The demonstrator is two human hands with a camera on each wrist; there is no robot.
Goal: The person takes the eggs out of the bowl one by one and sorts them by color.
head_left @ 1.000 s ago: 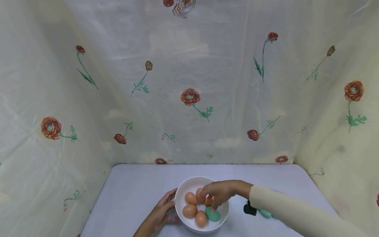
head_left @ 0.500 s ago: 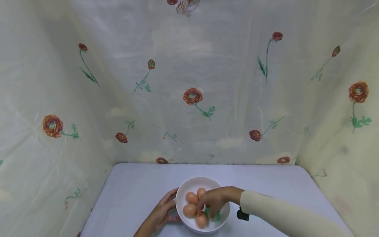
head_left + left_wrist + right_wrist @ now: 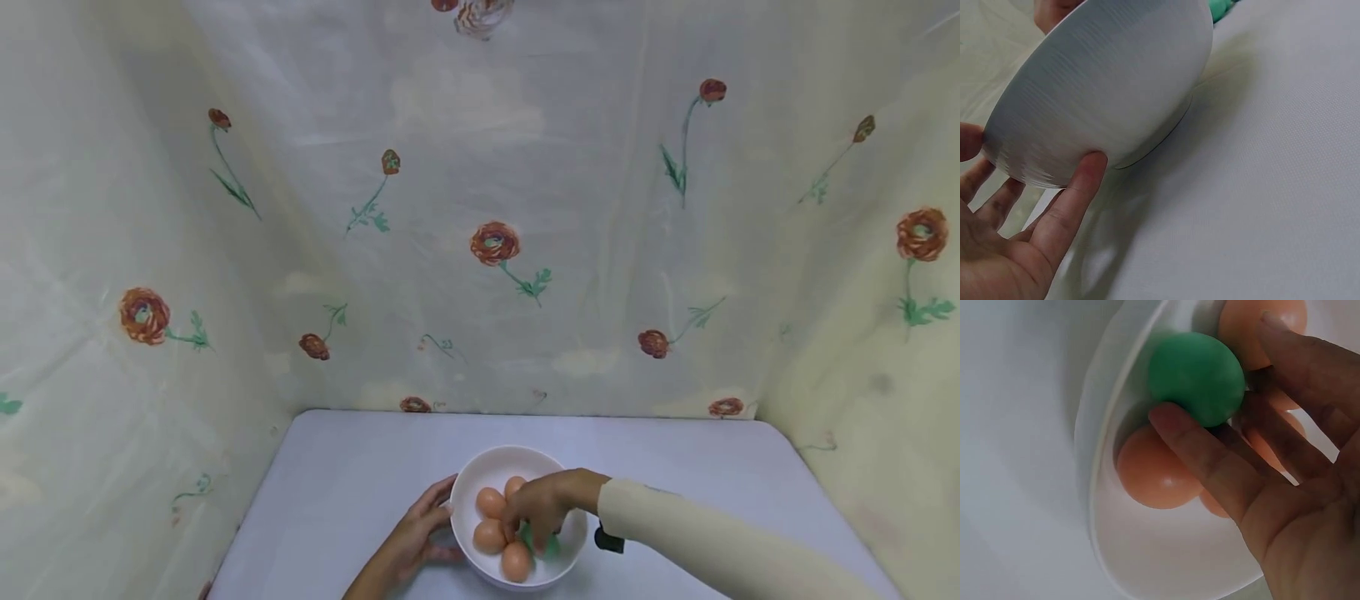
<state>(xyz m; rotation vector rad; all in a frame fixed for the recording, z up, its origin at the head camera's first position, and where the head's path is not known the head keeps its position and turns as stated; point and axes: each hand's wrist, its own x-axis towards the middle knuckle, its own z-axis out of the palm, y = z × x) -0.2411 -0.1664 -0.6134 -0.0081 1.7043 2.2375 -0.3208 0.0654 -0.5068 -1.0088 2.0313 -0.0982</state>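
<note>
The head camera looks forward and down from the near side of the white, round-cornered table [image 3: 360, 467], well back, reaching both far corners. The left-wrist camera sits close and low, facing the outside of the round white bowl [image 3: 1104, 87]; the right-wrist one peers closely into it, sharing the smooth green egg [image 3: 1196, 375] with the head view.

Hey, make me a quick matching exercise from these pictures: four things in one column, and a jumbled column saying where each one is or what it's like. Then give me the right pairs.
Things
1. Left hand
2. Bowl
3. Green egg
4. Right hand

Places, colours and states
A. Lying among orange-brown eggs
B. Fingers reaching down inside the bowl
C. White, with a round rim
D. Touching the bowl's outer wall

Right pairs
1-D, 2-C, 3-A, 4-B
</note>
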